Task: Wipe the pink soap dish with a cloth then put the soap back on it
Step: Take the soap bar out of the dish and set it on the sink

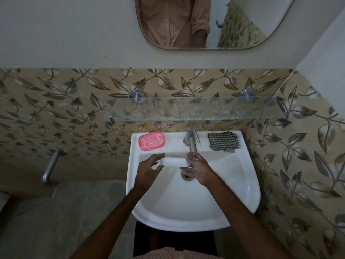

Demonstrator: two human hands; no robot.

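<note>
White is the main colour here: the white ceramic wash basin [252, 193] is in front of me, fixed on a wall of beige leaf-pattern tiles [56, 109]. I hold the white oblong bar of soap [173, 161] above the bowl, toward 12 o'clock of it, just in front of the spout of the steel tap [191, 141]. My left hand [149, 169] takes the left end of the bar: the fingers are bent over its top edge and the thumb comes from below, so the hand is only half closed around it. My right hand [199, 169] grips the right end, and its fingers are curled more tightly around the bar. The soap lies level between both hands and does not touch the basin.

The pink oval plastic soap dish [151, 141] stands on the flat rim of the basin at 11 o'clock, left of the tap, with nothing on it; I can see the small holes in its middle. The dark checked cloth [223, 141] lies folded on the rim at 1 o'clock, right of the tap, apart from both hands. The round drain [186, 177] shows partly under my right hand. Above the tap hangs a clear glass shelf [186, 109], and higher, at 12 o'clock, a rounded mirror [242, 21].
</note>
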